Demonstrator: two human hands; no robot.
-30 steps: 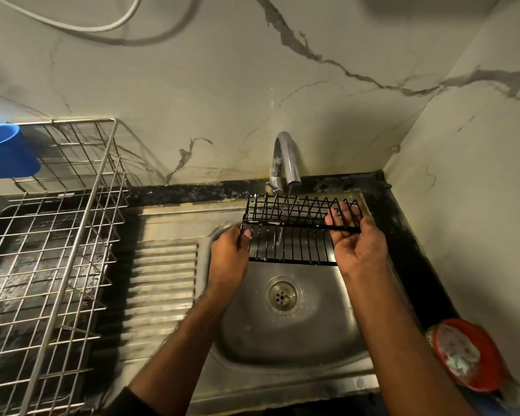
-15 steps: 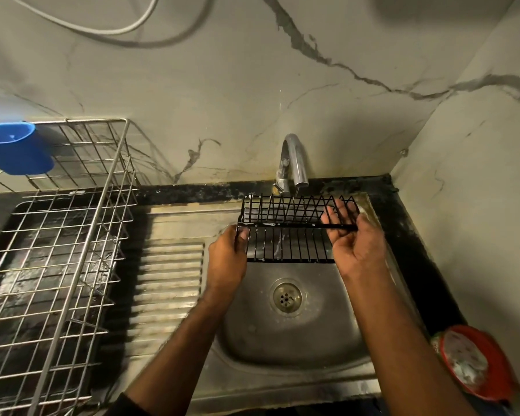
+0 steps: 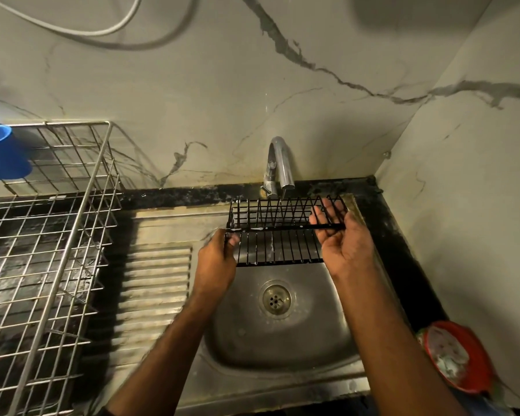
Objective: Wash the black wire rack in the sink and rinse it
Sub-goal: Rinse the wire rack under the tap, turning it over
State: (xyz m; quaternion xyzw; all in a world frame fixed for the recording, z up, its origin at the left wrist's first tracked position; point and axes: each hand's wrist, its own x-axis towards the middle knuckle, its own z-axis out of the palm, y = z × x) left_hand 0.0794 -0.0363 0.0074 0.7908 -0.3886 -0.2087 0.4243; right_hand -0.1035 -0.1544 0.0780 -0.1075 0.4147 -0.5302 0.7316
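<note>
No readable text, label or number anywhere.

A home kitchen corner, this: a steel sink (image 3: pixel 282 349) with a ribbed draining board (image 3: pixel 153 283) to its left, a chrome tap (image 3: pixel 278 166) behind the sink, marble-look walls meeting right of it, a dark worktop (image 3: pixel 403 265), and a steel wire dish drainer (image 3: pixel 51 250) far left.

Dim, yellowish light falls from above and behind, leaving a soft dark shadow high on the wall (image 3: pixel 282 94) over the tap (image 3: pixel 278 163). The steel sink (image 3: pixel 282 340) below the tap gleams faintly. Wide-angle bending curves the edges; the lower corners look smeared.
</note>
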